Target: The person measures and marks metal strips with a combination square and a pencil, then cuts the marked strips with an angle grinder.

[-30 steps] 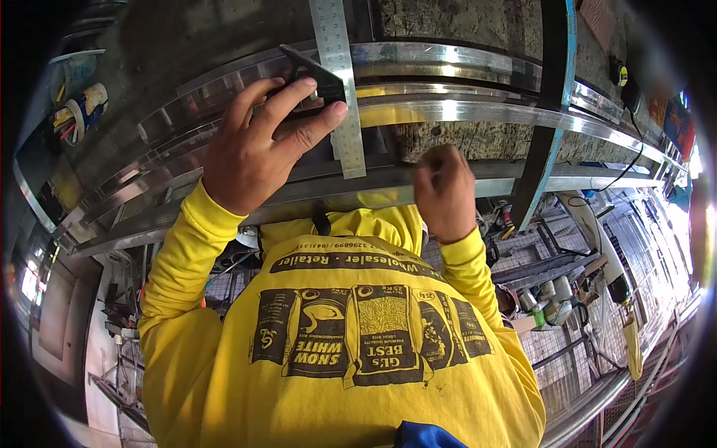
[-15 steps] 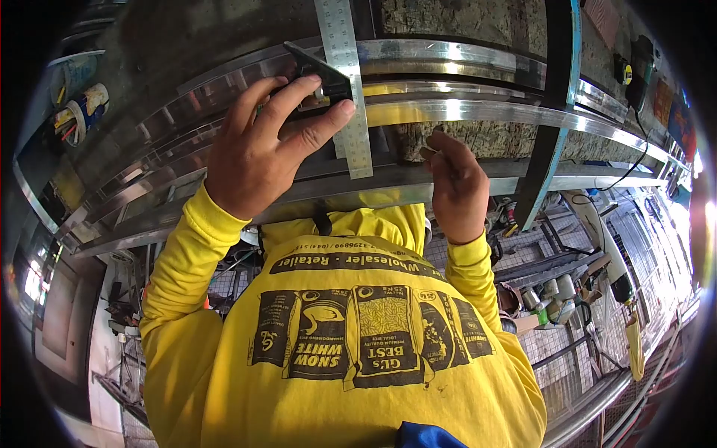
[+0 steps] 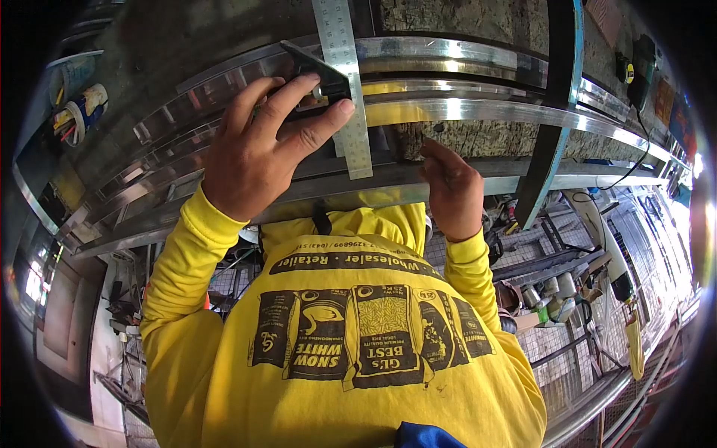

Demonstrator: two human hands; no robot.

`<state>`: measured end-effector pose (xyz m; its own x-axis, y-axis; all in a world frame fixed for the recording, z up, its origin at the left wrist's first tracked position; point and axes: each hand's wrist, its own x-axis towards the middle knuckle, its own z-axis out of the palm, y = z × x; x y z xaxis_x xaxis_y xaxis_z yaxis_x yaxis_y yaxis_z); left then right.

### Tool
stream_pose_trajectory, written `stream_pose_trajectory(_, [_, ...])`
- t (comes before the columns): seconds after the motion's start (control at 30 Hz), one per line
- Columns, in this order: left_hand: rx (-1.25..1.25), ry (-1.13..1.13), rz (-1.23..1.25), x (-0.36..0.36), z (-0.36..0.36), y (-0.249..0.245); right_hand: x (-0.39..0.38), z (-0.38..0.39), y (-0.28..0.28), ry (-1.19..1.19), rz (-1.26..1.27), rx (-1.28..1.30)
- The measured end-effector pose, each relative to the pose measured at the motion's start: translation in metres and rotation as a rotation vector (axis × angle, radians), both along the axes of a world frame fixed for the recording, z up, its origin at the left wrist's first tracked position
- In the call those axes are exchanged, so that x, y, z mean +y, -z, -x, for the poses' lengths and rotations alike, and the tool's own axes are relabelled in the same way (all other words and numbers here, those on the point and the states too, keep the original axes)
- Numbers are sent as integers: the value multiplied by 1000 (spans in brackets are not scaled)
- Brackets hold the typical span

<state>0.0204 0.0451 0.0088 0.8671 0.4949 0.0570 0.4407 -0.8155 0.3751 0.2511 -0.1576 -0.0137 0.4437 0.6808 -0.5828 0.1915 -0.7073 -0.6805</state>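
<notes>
My left hand (image 3: pixel 254 153) grips the dark head of a combination square (image 3: pixel 337 84), with the thumb and fingers on either side of it. The square's steel rule (image 3: pixel 342 45) lies across several shiny metal bars (image 3: pixel 478 110) and sticks out past the nearest ones toward me. To the right of the rule, my right hand (image 3: pixel 457 196) is closed in a pinch just above the near bar (image 3: pixel 493 183). Whatever its fingertips hold, if anything, is hidden. Behind that hand lies a worn wooden block (image 3: pixel 478 140).
A dark bar with a blue edge (image 3: pixel 549 142) crosses the shiny bars at the right. A tape measure (image 3: pixel 626 72) and a thin black cable (image 3: pixel 644 149) are farther right. At the far left stands a container with pens (image 3: pixel 88 108). Cans (image 3: pixel 556 291) lie low on the right.
My right hand has drawn back slightly toward me, and its fingers have turned a little. The left hand and the square have stayed nearly still.
</notes>
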Motion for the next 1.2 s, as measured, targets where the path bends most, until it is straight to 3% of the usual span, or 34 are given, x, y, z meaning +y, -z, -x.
stream_pose_trajectory(0.3, [1,7,26,2,0,-2,-5,-3,3,11,50,217])
stream_pose_trajectory(0.4, [-2,5,12,0,0,0,-4,-4,3,1,14,166])
stream_pose_trajectory(0.6, [3,10,0,1,0,-1,6,6,-4,225,-18,167])
stream_pose_trajectory(0.7, [6,7,-1,0,0,-1,6,3,-7,69,-26,136])
stream_pose_trajectory(0.8, [9,5,8,1,0,-1,9,6,-10,84,-44,171])
stream_pose_trajectory(0.9, [8,2,5,1,0,-1,17,8,-16,25,-212,104])
stream_pose_trajectory(1.2, [25,3,14,1,0,-4,61,56,-44,191,-363,1])
